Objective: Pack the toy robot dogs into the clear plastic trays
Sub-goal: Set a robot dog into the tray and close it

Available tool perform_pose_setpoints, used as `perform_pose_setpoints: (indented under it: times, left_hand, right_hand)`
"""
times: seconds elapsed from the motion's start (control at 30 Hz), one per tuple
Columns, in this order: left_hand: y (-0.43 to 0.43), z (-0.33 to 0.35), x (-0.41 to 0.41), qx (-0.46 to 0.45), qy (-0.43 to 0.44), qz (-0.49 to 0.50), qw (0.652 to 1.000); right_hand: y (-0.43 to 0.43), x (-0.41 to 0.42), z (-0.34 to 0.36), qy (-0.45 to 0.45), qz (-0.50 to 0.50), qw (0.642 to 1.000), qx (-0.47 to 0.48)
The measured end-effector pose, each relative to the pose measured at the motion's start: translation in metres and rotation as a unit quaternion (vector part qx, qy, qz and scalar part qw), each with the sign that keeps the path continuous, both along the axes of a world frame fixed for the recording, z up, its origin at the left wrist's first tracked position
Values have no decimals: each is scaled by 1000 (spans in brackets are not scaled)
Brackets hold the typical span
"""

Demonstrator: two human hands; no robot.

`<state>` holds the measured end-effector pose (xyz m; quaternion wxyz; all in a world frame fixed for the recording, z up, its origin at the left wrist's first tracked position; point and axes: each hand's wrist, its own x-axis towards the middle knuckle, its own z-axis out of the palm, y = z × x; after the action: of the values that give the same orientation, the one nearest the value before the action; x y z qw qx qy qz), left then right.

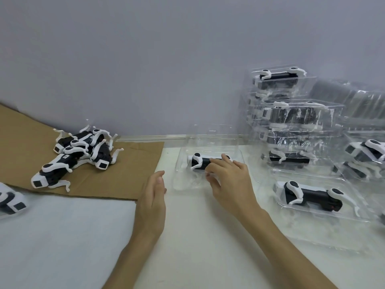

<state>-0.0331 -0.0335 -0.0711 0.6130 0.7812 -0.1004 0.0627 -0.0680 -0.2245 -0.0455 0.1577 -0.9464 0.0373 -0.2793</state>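
I see two hands over the counter (198,226). The right hand (227,176) is in the middle. It is on one toy dog (200,162), which lies on its side in one open clear tray (183,182). Its fingers (226,158) are curled over the dog's black back. The thumb is at the near side, so this hand holds the dog. The dog's white head end points to 9 o'clock.

The left hand (154,197) is at 9 o'clock from the tray, just beside its edge. It is flat and straight and holds nothing. I cannot tell if it touches the tray.

At 10 o'clock from the tray, one heap of loose dogs (83,149) sits on one sheet of brown cardboard (129,174). I count at least four there. The legs are tangled, so I cannot be sure. One more dog (10,202) lies at the far 9 o'clock edge on one white foam sheet (62,236).

At 2 o'clock, one stack of packed trays (333,113) stands by the wall (145,59). I can make out four dogs in it. At 3 o'clock, one flat packed tray (352,213) lies on the counter with one dog inside. Past it, at the far edge, two more dogs (364,151) sit in clear plastic, partly cut off.
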Motion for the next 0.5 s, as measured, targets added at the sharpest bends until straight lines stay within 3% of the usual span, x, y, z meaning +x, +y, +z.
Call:
perform_pose_setpoints:
  times: [0.13, 0.23, 0.37, 0.5]
  left_hand:
    - [0, -1, 0, 13, -11, 25, 1000]
    - [-5, -4, 3, 134, -31, 43, 990]
    - [-24, -5, 17, 418, -132, -20, 898]
    - [-64, 13, 49, 515, -155, -34, 842]
  right_hand:
    - [2, -4, 2, -110, -35, 993, 23]
    - [13, -4, 4, -206, -74, 975, 29]
    - [22, -3, -1, -266, -72, 961, 33]
    - [21, -2, 2, -319, -67, 945, 30]
